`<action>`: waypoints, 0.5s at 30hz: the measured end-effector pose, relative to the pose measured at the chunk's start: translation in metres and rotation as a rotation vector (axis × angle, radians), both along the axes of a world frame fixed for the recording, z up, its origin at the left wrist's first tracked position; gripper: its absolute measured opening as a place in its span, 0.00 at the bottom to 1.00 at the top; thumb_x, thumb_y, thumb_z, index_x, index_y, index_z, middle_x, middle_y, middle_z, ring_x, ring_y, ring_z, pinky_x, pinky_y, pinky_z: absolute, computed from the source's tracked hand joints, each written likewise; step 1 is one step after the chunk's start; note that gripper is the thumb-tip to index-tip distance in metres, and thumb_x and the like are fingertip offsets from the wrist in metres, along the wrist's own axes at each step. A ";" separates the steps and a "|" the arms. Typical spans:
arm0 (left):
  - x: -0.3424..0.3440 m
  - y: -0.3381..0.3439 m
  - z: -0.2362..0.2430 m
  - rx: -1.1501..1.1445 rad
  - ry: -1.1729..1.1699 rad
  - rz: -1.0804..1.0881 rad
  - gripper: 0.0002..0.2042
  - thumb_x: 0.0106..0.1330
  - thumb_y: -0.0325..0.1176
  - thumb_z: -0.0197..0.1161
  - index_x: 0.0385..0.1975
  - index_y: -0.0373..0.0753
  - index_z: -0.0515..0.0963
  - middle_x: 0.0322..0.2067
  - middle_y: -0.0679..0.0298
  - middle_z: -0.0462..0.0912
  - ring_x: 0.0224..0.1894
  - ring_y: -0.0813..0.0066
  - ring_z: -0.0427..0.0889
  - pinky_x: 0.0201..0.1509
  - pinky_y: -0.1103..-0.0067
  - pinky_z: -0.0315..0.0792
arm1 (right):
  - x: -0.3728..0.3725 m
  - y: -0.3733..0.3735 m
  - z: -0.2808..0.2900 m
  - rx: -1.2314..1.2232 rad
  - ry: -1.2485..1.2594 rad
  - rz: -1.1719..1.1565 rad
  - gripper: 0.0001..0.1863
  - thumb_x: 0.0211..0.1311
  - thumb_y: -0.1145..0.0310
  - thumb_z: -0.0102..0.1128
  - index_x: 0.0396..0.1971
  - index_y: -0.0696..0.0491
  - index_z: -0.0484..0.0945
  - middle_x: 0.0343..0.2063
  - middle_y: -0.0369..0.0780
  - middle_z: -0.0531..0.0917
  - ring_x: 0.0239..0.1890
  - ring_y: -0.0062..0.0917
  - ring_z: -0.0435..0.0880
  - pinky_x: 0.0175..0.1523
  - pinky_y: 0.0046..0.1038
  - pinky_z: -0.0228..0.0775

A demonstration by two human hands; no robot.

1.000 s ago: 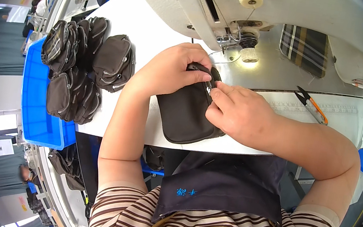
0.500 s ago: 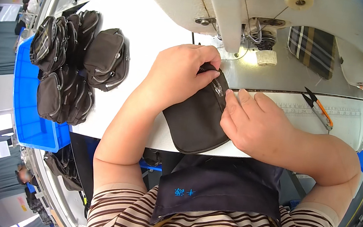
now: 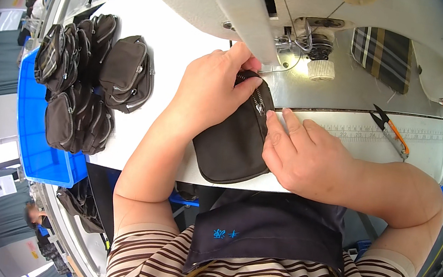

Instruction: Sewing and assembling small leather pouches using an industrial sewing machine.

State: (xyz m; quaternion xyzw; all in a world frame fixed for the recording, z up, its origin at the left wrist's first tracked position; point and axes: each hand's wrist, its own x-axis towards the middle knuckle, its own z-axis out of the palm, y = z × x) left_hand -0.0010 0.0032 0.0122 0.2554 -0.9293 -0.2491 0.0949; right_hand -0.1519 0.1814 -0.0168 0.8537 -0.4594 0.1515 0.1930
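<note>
A dark brown zippered pouch point(image 3: 229, 145) lies at the front of the white table, just before the sewing machine point(image 3: 219, 5). My left hand point(image 3: 211, 90) is closed on its top corner, thumb on the near face and fingers behind, by the zipper. That corner is close to the needle area, where the machine's lamp glows. At the pouch's right edge, beside the metal zipper pull point(image 3: 260, 108), my right hand point(image 3: 308, 155) holds the fabric between its curled fingers and thumb. The pouch's back is hidden.
Several finished-looking brown pouches point(image 3: 127, 74) are heaped at the left, partly over a blue bin point(image 3: 36, 153). Orange-handled thread snips point(image 3: 393, 134) lie on the right beside a printed ruler strip point(image 3: 349, 134). A plaid fabric piece point(image 3: 382, 56) rests behind them.
The pouch has shifted slightly left and turned a little more upright, both hands moving with it. The machine head also appears further left in the view.
</note>
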 end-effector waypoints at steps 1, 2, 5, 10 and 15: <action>0.000 0.000 0.000 -0.001 -0.001 -0.001 0.14 0.62 0.28 0.72 0.43 0.38 0.75 0.34 0.59 0.85 0.38 0.58 0.87 0.44 0.70 0.79 | 0.000 0.000 0.000 -0.008 -0.006 0.000 0.12 0.57 0.66 0.63 0.34 0.60 0.84 0.42 0.55 0.88 0.42 0.43 0.88 0.38 0.29 0.76; 0.000 0.000 -0.001 0.002 0.015 0.000 0.14 0.63 0.28 0.72 0.43 0.37 0.75 0.34 0.59 0.85 0.38 0.58 0.87 0.44 0.69 0.79 | 0.000 0.000 -0.001 -0.016 -0.012 0.000 0.12 0.57 0.67 0.63 0.34 0.60 0.84 0.42 0.55 0.88 0.41 0.44 0.88 0.38 0.30 0.77; -0.001 0.000 -0.001 -0.003 0.029 0.000 0.14 0.63 0.28 0.73 0.43 0.37 0.75 0.34 0.58 0.85 0.38 0.58 0.87 0.44 0.69 0.79 | 0.001 0.000 -0.003 -0.014 -0.029 -0.007 0.11 0.57 0.67 0.63 0.33 0.60 0.84 0.41 0.55 0.88 0.41 0.44 0.88 0.38 0.30 0.78; -0.002 0.001 -0.001 -0.013 0.010 0.004 0.14 0.63 0.28 0.73 0.43 0.36 0.75 0.34 0.58 0.85 0.38 0.58 0.87 0.44 0.70 0.79 | 0.001 -0.001 -0.003 -0.010 -0.050 -0.006 0.10 0.58 0.68 0.64 0.32 0.60 0.84 0.40 0.55 0.88 0.41 0.44 0.89 0.37 0.30 0.77; -0.005 0.007 -0.001 -0.058 -0.003 0.024 0.12 0.63 0.28 0.72 0.42 0.37 0.75 0.34 0.58 0.85 0.37 0.55 0.85 0.43 0.67 0.78 | -0.001 0.000 -0.001 0.011 -0.039 0.007 0.11 0.57 0.67 0.63 0.32 0.61 0.84 0.42 0.55 0.88 0.42 0.44 0.88 0.38 0.30 0.77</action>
